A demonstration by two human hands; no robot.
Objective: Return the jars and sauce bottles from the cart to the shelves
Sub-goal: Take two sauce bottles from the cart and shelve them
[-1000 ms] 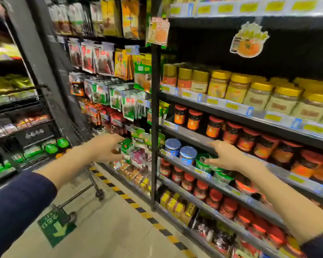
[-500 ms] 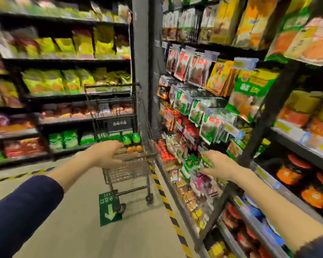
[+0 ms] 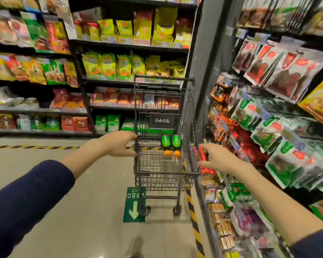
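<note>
A small black wire cart (image 3: 167,173) stands in the shop aisle, close beside the shelves on the right (image 3: 268,116), which are full of hanging packets. Two green sauce bottles (image 3: 171,143) are in the cart basket, at the far end. They are side by side and touching, with their orange caps down. The rest of the basket floor shows bare wire. The left hand (image 3: 117,144) is at the left edge of the cart, with its fingers loose and spread, and it holds nothing. I cannot tell if it touches the wire. The right hand (image 3: 215,158) is just by the right edge of the cart, open wide, and it holds nothing too. The tall wire sides of the cart are between both hands and the bottles. A grey post (image 3: 207,53) rises behind the cart. More shelves (image 3: 119,46) with yellow, green and red bags fill the back wall. On the floor there is a green arrow sign (image 3: 134,205) under the cart and a yellow and black stripe (image 3: 193,218) along the right shelves.
</note>
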